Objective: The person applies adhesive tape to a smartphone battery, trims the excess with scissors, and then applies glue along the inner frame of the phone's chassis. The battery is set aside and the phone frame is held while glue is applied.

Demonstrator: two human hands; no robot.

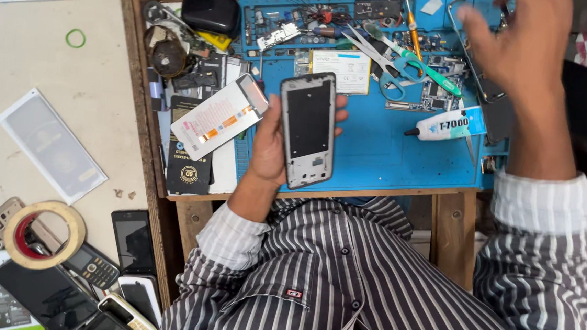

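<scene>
A grey phone frame [307, 129] with a dark inner panel is held upright over the blue work mat [377, 157], near the mat's front-left corner. The left hand [274, 146] supports it from behind, its grip closed on the frame's long edges. The frame is judged light, thin and stiff but easily bent or scratched; hold is best taken at the side rails, not the flat panel. The right hand [522, 43] is raised over the mat's far-right corner, blurred, its grip appearing loosely spread; contents cannot be told. A glue tube [448, 124] and scissors [397, 62] lie on the mat to the frame's right.
</scene>
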